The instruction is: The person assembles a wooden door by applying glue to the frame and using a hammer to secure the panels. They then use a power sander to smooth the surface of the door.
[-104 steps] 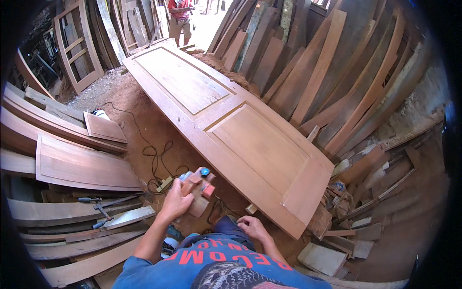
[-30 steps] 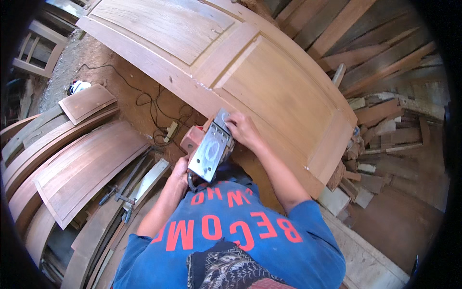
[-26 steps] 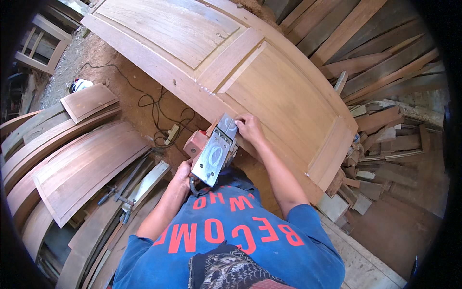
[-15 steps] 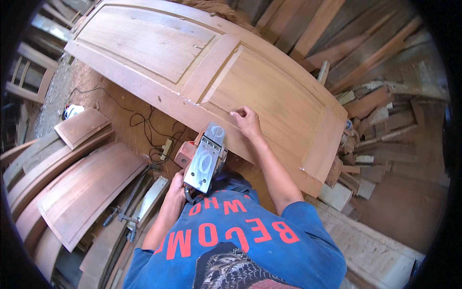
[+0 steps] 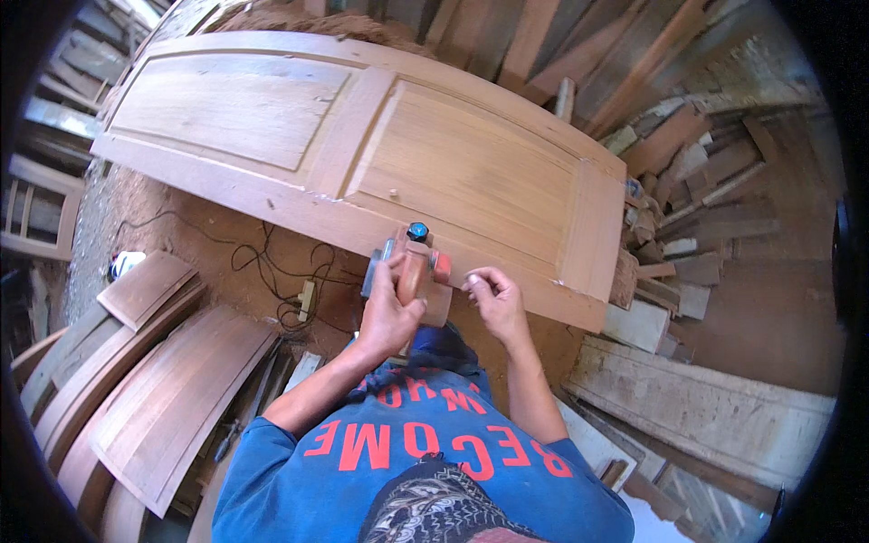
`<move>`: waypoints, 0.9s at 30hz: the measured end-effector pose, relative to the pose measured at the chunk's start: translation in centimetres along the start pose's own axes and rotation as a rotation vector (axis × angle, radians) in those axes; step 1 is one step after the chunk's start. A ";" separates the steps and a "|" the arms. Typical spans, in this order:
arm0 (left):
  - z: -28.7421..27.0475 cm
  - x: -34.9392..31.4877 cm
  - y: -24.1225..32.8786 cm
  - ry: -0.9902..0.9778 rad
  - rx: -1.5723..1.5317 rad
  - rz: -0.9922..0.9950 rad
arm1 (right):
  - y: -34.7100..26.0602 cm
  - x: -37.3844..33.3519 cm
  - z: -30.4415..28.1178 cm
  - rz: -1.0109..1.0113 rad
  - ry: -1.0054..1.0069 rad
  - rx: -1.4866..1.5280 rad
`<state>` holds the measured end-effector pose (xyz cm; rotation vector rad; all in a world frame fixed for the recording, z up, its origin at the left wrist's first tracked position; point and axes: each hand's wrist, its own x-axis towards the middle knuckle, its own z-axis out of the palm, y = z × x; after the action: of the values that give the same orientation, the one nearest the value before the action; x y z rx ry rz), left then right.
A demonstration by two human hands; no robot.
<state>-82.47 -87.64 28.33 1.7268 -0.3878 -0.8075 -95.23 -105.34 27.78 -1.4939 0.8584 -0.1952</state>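
Observation:
A large panelled wooden door (image 5: 299, 136) lies flat across the middle of the view. My left hand (image 5: 385, 317) grips the reddish handle of an electric hand planer (image 5: 409, 262), which sits upright on the door's near edge. My right hand (image 5: 493, 299) rests just right of the planer, fingers curled and pinched at that same edge, holding nothing I can make out. My blue shirt fills the bottom of the picture.
A black power cord (image 5: 272, 271) loops over the sawdust floor to a socket strip (image 5: 308, 299). Curved wooden panels (image 5: 172, 398) are stacked at the lower left. Planks and offcuts (image 5: 670, 262) pile up on the right, and boards lean at the back.
The planer was held up with its metal base showing; now it is turned over and set on the door's near edge. My right hand has come off it onto the edge.

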 end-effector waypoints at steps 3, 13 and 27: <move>1.7 -0.8 0.7 -0.182 0.286 0.189 | 0.7 -2.7 -0.5 0.085 -0.068 0.086; 14.2 -4.7 5.4 -0.436 0.525 0.347 | 2.3 -9.5 -9.0 0.235 -0.013 0.873; 32.5 -6.6 -5.7 -1.220 0.247 -0.146 | 4.4 -17.0 -37.2 -0.023 0.620 0.794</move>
<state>-110.38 -104.88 20.79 1.2901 -1.2071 -1.9454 -131.20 -123.75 35.60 -0.6840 1.0739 -0.9363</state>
